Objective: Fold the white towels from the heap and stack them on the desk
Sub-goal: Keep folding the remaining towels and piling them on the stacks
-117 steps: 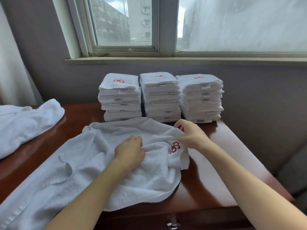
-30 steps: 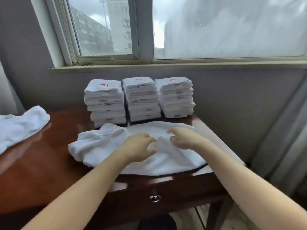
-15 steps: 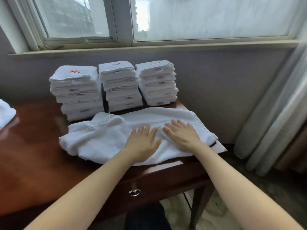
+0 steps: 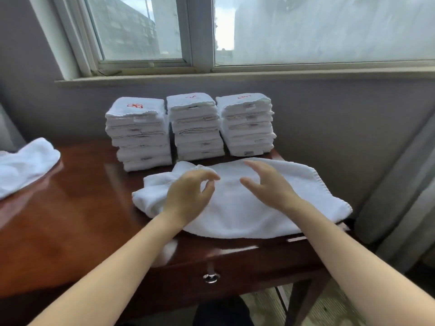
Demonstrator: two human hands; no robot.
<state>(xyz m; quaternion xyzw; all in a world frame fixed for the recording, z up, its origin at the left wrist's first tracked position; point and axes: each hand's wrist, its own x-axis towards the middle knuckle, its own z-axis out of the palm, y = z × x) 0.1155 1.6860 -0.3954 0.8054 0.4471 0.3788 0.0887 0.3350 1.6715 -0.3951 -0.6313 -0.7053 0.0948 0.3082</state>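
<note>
Seemingly left hand [image 4: 188,196], right hand [image 4: 267,185] loose, empty over towel [image 4: 270,216]; heap [image 4: 22,165] cropped leftward.

I count three stacks of folded white towels on the one worktop [image 4: 82,203]: a left stack [image 4: 141,135], a middle stack [image 4: 196,128] and a right stack [image 4: 247,125]. Each looks roughly seven towels high, but the layers blur and I can't fix the number. There are three red marks [image 4: 135,105], one on each top towel.

In front lies one part-folded towel [image 4: 270,208]. At far left is one heap [image 4: 21,165], its towels uncountable.

Two hands show, the left hand [image 4: 188,196] and the right hand [image 4: 268,184]. There is one drawer knob [image 4: 211,277], and two window panes, a left pane [image 4: 136,27] and a right pane [image 4: 329,27].
</note>
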